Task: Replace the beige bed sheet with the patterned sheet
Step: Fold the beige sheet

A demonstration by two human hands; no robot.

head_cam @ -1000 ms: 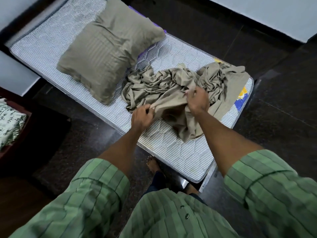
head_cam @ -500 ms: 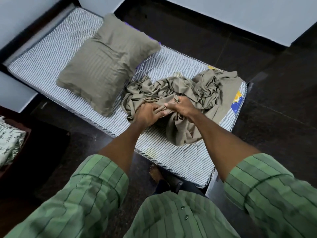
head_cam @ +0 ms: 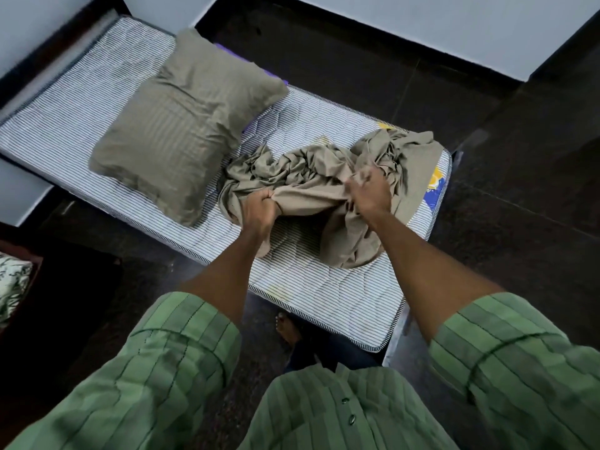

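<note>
The beige bed sheet (head_cam: 311,177) lies crumpled in a heap on the right part of the bare striped mattress (head_cam: 81,125). My left hand (head_cam: 259,212) grips a bunched fold at the heap's left side. My right hand (head_cam: 370,193) grips the cloth about a hand's width further right, blurred by motion. A stretch of sheet hangs taut between both hands, and a tail of it drapes toward the mattress's near edge. The patterned sheet (head_cam: 13,284), white with green leaves, shows folded at the far left edge of the view.
A beige pillow (head_cam: 181,125) rests on the mattress left of the heap. The patterned sheet sits in a dark wooden piece of furniture (head_cam: 35,264). Dark floor (head_cam: 519,222) surrounds the mattress, with white walls (head_cam: 422,24) behind. My bare foot (head_cam: 287,329) stands by the mattress's near edge.
My hands, close together half a second ago, have moved apart along the sheet, the right one going right. The cloth between them has lifted off the mattress.
</note>
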